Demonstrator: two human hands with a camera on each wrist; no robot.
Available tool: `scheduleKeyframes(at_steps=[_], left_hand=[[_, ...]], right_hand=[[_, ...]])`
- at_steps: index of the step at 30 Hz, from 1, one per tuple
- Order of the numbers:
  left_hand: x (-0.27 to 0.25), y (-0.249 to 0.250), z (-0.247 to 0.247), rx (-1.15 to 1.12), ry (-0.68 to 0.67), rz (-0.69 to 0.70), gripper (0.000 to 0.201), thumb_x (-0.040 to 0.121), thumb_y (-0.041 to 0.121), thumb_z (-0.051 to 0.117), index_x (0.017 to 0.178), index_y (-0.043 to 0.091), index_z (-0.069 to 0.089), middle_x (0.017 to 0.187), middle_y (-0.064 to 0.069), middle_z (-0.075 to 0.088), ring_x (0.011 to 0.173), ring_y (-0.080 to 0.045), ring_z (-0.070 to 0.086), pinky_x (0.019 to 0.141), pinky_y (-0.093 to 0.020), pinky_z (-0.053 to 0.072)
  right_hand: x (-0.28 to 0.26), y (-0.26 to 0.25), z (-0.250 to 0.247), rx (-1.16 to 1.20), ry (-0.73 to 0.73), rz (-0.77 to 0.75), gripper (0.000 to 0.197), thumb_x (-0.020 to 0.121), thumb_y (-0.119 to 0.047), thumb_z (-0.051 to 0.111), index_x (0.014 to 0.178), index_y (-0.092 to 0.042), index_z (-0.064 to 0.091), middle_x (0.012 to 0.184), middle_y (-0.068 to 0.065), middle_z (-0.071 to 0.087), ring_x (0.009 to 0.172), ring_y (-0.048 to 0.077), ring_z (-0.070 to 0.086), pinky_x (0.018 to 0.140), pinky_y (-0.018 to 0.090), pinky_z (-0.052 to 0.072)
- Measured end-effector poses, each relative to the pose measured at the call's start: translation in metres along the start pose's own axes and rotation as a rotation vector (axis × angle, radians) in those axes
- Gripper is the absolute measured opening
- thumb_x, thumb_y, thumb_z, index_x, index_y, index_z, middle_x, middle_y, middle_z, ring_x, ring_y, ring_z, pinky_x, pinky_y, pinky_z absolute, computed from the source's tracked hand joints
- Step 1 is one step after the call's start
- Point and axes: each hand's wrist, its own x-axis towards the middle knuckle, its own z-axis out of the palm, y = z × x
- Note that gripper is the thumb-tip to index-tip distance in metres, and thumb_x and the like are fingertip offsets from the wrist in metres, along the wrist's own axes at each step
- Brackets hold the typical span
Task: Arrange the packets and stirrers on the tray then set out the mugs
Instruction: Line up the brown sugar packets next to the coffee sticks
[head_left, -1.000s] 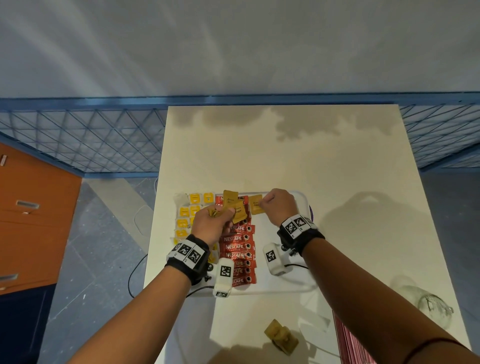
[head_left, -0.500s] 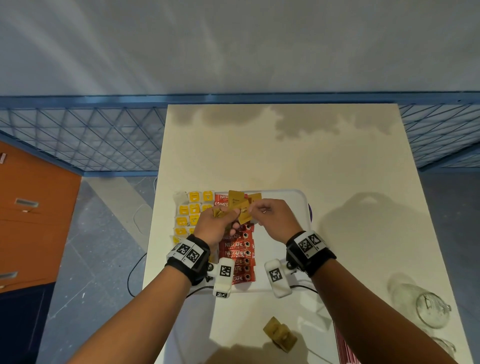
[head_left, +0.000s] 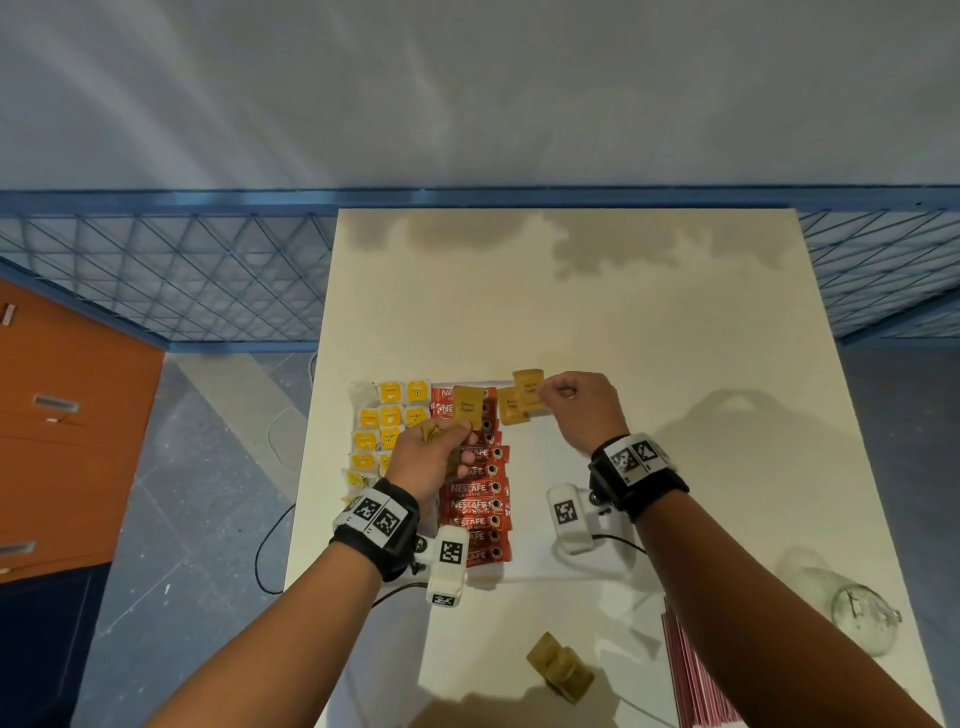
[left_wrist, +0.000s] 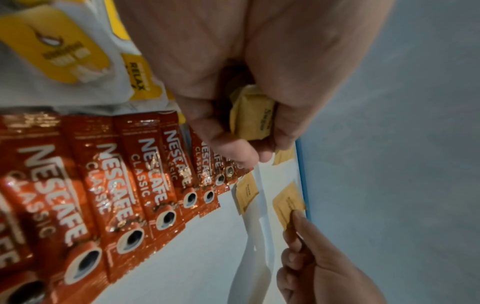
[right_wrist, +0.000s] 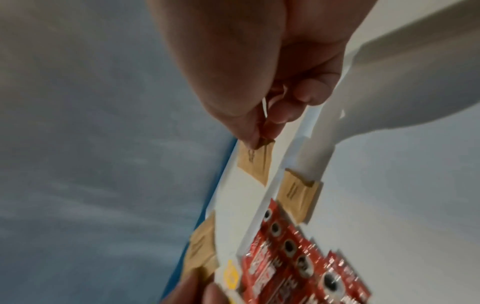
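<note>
A white tray (head_left: 540, 462) holds yellow tea packets (head_left: 389, 415) on its left and a column of red Nescafe sachets (head_left: 475, 504) in the middle. My left hand (head_left: 452, 441) grips a bunch of brown sugar packets (left_wrist: 253, 115) over the sachets, one packet (head_left: 467, 410) sticking up. My right hand (head_left: 548, 397) pinches a single brown sugar packet (head_left: 531, 392) by its corner over the tray's far edge. Another sugar packet (head_left: 508, 410) lies on the tray just beside it, right of the sachets (right_wrist: 298, 267).
On the table near me lie a small heap of brown packets (head_left: 561, 670), a stack of pink stirrers (head_left: 691, 670) and a glass mug (head_left: 857, 613) at the right edge. Blue wire fencing (head_left: 182, 280) surrounds the table; an orange cabinet (head_left: 62, 426) stands left.
My right hand came to the left hand's bunch, took one sugar packet and carried it right toward the tray's far edge. One packet now lies on the tray.
</note>
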Motion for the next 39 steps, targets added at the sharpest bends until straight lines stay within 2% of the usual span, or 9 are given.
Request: scheduleKeyframes(at_steps=[4,11,14,16,19,23,28,33,39], left_hand=[[0.000,0.001,0.001,-0.013,0.003,-0.015,0.020,0.095,0.018,0.067,0.108,0.002,0.067,0.088,-0.009,0.071,0.065,-0.017,0.062,0.055,-0.027,0.055],[-0.002,-0.001,0.006,-0.040,-0.043,-0.035,0.011,0.093,0.019,0.070,0.097,0.010,0.068,0.086,-0.008,0.069,0.063,-0.016,0.060,0.056,-0.027,0.053],[-0.005,-0.002,0.007,-0.051,-0.046,-0.035,0.009,0.093,0.020,0.071,0.092,0.011,0.069,0.083,-0.008,0.068,0.061,-0.016,0.060,0.056,-0.028,0.050],[-0.008,-0.001,0.008,-0.057,-0.062,-0.024,0.010,0.093,0.019,0.070,0.086,0.013,0.070,0.080,-0.008,0.067,0.060,-0.016,0.059,0.058,-0.029,0.048],[-0.012,-0.001,0.010,-0.065,-0.079,-0.020,0.011,0.094,0.018,0.069,0.083,0.013,0.070,0.079,-0.007,0.067,0.059,-0.016,0.059,0.058,-0.029,0.049],[-0.014,-0.002,0.015,-0.040,-0.121,-0.047,0.010,0.095,0.016,0.068,0.088,0.009,0.070,0.078,-0.009,0.068,0.059,-0.016,0.060,0.055,-0.025,0.053],[-0.018,-0.003,0.018,-0.013,-0.154,-0.062,0.006,0.096,0.013,0.066,0.093,0.008,0.068,0.079,-0.009,0.066,0.061,-0.018,0.059,0.055,-0.025,0.053],[-0.018,-0.004,0.011,-0.077,-0.133,-0.097,0.017,0.096,0.018,0.065,0.107,0.007,0.071,0.083,-0.008,0.068,0.066,-0.018,0.062,0.060,-0.025,0.056],[-0.013,-0.006,-0.001,-0.278,-0.164,-0.170,0.028,0.098,0.007,0.050,0.124,0.002,0.061,0.094,-0.014,0.067,0.080,-0.026,0.066,0.069,-0.032,0.061]], right_hand=[[0.010,0.010,0.003,-0.119,0.024,0.060,0.043,0.092,-0.029,0.058,0.050,-0.021,0.051,0.057,-0.008,0.058,0.057,0.016,0.051,0.056,0.027,0.042],[0.014,0.014,0.009,-0.276,-0.037,0.099,0.043,0.090,-0.029,0.063,0.050,-0.013,0.055,0.050,0.001,0.046,0.047,0.021,0.046,0.046,0.025,0.040],[0.011,0.011,0.007,-0.285,-0.022,0.099,0.037,0.090,-0.037,0.066,0.062,-0.013,0.062,0.059,0.003,0.061,0.059,0.024,0.061,0.059,0.033,0.054],[0.007,0.009,0.006,-0.217,0.002,0.064,0.027,0.090,-0.046,0.063,0.072,-0.026,0.065,0.073,-0.010,0.067,0.076,0.016,0.065,0.069,0.032,0.053],[-0.006,-0.002,0.007,-0.029,-0.098,-0.033,0.042,0.093,-0.057,0.055,0.082,-0.021,0.074,0.073,-0.013,0.069,0.070,0.006,0.062,0.068,0.030,0.050],[-0.030,-0.021,0.009,0.207,-0.255,-0.086,0.022,0.098,-0.031,0.067,0.081,-0.020,0.077,0.067,-0.020,0.066,0.059,-0.005,0.056,0.061,0.013,0.040],[-0.039,-0.017,0.007,0.196,-0.267,-0.156,0.037,0.098,-0.028,0.068,0.073,-0.001,0.063,0.055,-0.010,0.041,0.055,0.008,0.038,0.057,0.025,0.031],[-0.025,-0.002,0.002,0.083,-0.194,-0.107,0.042,0.097,-0.043,0.059,0.072,-0.010,0.058,0.064,0.009,0.050,0.060,0.021,0.045,0.062,0.040,0.041],[-0.016,0.010,0.012,-0.190,-0.206,-0.015,0.044,0.101,-0.037,0.057,0.063,-0.016,0.055,0.059,-0.002,0.052,0.058,0.019,0.050,0.067,0.042,0.051]])
